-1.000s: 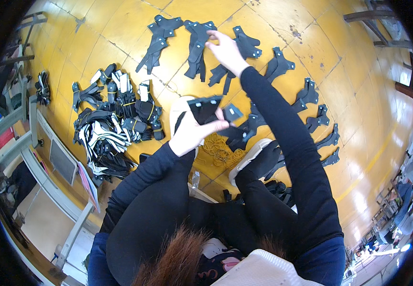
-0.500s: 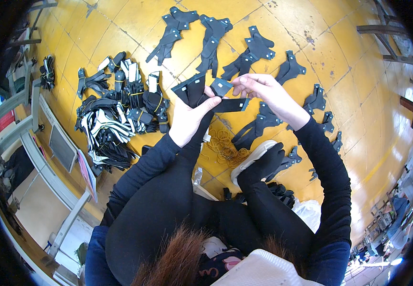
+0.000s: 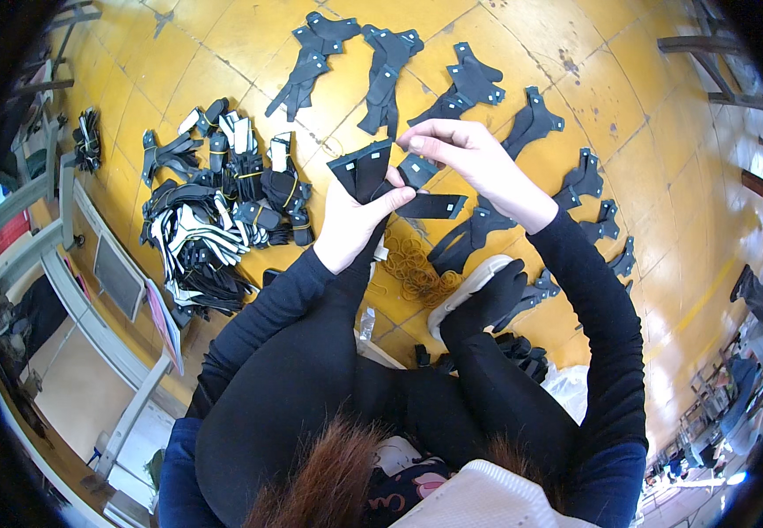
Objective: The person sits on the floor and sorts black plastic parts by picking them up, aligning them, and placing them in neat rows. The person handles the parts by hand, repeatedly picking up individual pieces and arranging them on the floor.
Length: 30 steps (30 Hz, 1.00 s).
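My left hand (image 3: 355, 218) is closed round several flat black fabric pieces (image 3: 364, 167), which fan out past its fingers. Small pale labels mark their ends. One end points up, and another strip (image 3: 434, 206) sticks out to the right. My right hand (image 3: 465, 157) hovers just above the fan, thumb and fingers pinched together beside a squarish dark end (image 3: 418, 168). Whatever lies between those fingertips, if anything, is too small to make out. Below the hands, a heap of yellow rubber bands (image 3: 416, 271) lies on the floor.
Similar black pieces lie in small piles in an arc on the yellow tiled floor, such as one pile (image 3: 390, 70) ahead. Left of my hands sits a large heap of black-and-white bundles (image 3: 201, 224), some banded. A metal frame (image 3: 91, 308) stands at far left; my shoe (image 3: 474, 295) rests on the right.
My right hand has shifted left and slightly up, from the right edge of the squarish end to above it. The left hand still grips the fabric pieces, nearly in place.
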### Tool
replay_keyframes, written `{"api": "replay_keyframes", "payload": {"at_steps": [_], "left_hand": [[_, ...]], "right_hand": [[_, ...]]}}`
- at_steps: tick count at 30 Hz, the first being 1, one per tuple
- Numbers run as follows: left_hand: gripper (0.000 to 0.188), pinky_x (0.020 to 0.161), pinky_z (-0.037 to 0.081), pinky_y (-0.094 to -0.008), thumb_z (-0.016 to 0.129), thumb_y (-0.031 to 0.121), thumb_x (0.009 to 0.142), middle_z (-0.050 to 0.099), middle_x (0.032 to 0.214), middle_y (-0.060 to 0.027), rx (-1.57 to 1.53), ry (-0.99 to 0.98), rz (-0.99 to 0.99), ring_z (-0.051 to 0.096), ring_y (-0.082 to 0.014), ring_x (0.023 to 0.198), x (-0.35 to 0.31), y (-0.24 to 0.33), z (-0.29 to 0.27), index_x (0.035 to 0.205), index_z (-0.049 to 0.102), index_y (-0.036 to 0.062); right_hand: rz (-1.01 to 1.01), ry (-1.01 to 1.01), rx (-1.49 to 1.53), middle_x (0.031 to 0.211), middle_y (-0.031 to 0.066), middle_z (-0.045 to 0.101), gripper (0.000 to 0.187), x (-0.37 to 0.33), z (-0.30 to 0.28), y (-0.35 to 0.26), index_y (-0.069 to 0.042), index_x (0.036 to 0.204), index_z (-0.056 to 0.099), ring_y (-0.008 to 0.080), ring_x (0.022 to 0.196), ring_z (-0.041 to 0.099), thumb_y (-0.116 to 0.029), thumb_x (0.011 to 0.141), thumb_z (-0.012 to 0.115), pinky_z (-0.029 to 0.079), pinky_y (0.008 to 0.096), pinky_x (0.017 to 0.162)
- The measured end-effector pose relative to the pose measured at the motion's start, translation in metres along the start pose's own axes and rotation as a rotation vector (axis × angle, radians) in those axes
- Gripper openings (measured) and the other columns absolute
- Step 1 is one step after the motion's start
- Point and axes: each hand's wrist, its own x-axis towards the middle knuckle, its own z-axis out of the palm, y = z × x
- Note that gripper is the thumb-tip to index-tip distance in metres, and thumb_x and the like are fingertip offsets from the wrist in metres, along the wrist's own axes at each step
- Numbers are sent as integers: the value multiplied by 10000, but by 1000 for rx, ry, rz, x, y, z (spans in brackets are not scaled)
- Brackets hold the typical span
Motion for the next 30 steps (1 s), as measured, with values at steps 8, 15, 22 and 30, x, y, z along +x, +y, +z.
{"api": "replay_keyframes", "payload": {"at_steps": [8,15,22,30], "left_hand": [[172,726,457,-228,721,12,787,595,857,7,14,31,15,571,-75,798,-1,2,2,892,589,45],[175,806,470,-259,687,15,819,607,919,-22,38,-40,-25,610,-123,883,0,-1,-3,933,559,52],[229,722,477,-232,750,-1,749,616,866,1,20,7,-11,584,-78,800,0,-1,0,914,597,38],[278,707,473,-225,786,17,707,625,845,-9,76,-43,23,590,-85,781,0,-7,-1,919,607,28]], "right_hand": [[13,-79,34,981,-1,625,331,4,2,7,-45,1159,611,78,881,534,-281,931,567,417,240,814],[-21,-41,-8,958,11,628,313,5,-2,2,-44,1148,615,85,885,549,-266,937,546,429,249,799],[-115,-9,-64,904,47,662,298,9,2,-1,10,1116,597,91,851,601,-207,915,571,458,241,786],[-31,-116,-78,683,45,630,210,15,15,-7,14,981,630,81,543,586,-159,864,636,445,227,507]]}}
